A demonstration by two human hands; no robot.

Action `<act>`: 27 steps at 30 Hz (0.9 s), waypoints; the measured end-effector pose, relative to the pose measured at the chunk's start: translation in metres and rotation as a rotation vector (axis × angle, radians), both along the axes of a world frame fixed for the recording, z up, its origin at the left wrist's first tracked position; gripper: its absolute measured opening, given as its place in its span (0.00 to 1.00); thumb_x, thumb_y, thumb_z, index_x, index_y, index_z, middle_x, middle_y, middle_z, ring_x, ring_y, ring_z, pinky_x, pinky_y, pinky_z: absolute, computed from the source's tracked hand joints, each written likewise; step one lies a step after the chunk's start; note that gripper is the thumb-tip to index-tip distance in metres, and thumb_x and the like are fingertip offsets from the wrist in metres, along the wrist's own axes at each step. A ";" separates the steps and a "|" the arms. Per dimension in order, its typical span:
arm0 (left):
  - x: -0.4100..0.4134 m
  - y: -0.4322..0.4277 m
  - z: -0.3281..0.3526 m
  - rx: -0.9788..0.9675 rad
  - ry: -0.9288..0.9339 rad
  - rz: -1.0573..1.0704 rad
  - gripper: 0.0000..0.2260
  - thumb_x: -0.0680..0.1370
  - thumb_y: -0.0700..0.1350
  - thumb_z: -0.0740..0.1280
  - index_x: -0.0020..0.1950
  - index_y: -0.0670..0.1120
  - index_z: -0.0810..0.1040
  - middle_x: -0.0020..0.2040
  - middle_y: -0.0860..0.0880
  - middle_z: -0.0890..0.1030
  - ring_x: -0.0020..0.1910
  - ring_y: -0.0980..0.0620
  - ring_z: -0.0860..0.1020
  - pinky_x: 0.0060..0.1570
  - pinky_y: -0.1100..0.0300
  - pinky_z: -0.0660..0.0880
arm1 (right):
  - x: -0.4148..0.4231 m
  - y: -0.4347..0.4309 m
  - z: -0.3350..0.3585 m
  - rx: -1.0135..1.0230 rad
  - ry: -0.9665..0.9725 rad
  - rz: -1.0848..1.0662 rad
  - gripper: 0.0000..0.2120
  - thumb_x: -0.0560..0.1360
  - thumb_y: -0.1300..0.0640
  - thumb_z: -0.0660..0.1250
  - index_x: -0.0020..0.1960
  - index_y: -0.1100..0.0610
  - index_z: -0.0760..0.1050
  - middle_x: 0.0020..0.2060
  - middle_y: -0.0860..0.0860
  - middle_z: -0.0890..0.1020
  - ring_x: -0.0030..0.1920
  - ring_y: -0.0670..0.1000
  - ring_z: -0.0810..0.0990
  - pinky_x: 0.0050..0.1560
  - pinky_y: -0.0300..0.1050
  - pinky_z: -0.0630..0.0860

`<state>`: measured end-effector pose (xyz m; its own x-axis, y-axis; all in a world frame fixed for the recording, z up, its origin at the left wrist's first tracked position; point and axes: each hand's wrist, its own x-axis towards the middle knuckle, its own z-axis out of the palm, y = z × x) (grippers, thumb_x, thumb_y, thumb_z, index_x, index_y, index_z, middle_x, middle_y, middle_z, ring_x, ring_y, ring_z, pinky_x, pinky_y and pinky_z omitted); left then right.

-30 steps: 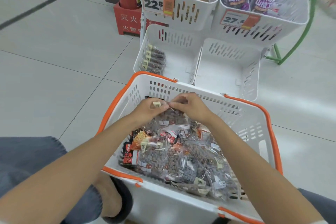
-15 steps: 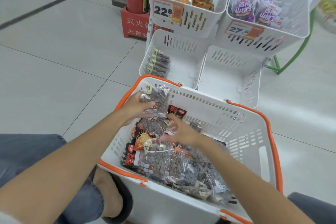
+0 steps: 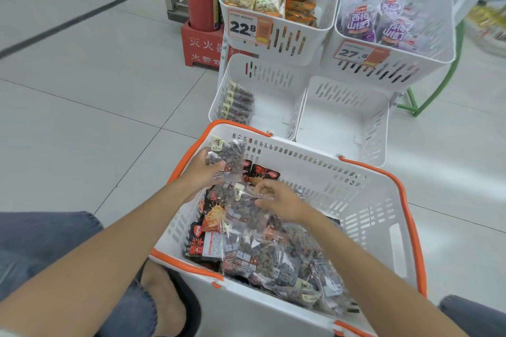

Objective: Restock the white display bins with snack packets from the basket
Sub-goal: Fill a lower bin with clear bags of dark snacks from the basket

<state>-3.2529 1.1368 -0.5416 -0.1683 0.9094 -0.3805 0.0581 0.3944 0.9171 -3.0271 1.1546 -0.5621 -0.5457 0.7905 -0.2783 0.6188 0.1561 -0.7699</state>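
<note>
Packets are being gathered at frame centre: the left hand (image 3: 204, 169) is clamped on one clear packet (image 3: 228, 154), the right hand (image 3: 279, 201) pinches another packet (image 3: 247, 206) in the basket (image 3: 364, 216). Both are best stacked upright beside the row in the lower-left bin (image 3: 268, 85).

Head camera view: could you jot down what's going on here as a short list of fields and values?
setting: shop floor, white display bins on a rack
left hand: holding a clear packet of dark snacks upright above the basket
right hand: gripping another clear packet on the pile
basket: white with orange handles, many packets inside
lower left bin: a row of similar packets along its left wall
lower right bin: empty
upper bins: stocked, price tags 22.8 and 27.6
</note>
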 end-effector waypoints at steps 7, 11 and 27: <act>0.009 0.008 0.021 -0.041 -0.061 -0.123 0.43 0.71 0.66 0.65 0.79 0.52 0.53 0.79 0.48 0.57 0.74 0.47 0.65 0.69 0.45 0.69 | 0.004 0.039 0.085 0.075 0.322 -0.172 0.07 0.76 0.64 0.69 0.53 0.55 0.78 0.48 0.48 0.81 0.50 0.47 0.79 0.49 0.40 0.78; 0.034 0.022 0.024 0.040 0.074 -0.192 0.43 0.71 0.61 0.73 0.79 0.51 0.53 0.74 0.50 0.65 0.70 0.47 0.69 0.69 0.49 0.67 | -0.016 0.046 0.086 0.194 0.230 -0.232 0.11 0.77 0.59 0.69 0.58 0.55 0.74 0.57 0.51 0.75 0.57 0.49 0.74 0.53 0.37 0.69; -0.025 0.183 0.046 0.364 0.480 -0.261 0.33 0.72 0.57 0.73 0.72 0.48 0.66 0.69 0.46 0.71 0.67 0.49 0.71 0.62 0.57 0.69 | -0.033 0.200 0.093 -0.042 0.388 -0.389 0.17 0.69 0.61 0.76 0.57 0.61 0.80 0.44 0.51 0.86 0.44 0.47 0.84 0.42 0.39 0.80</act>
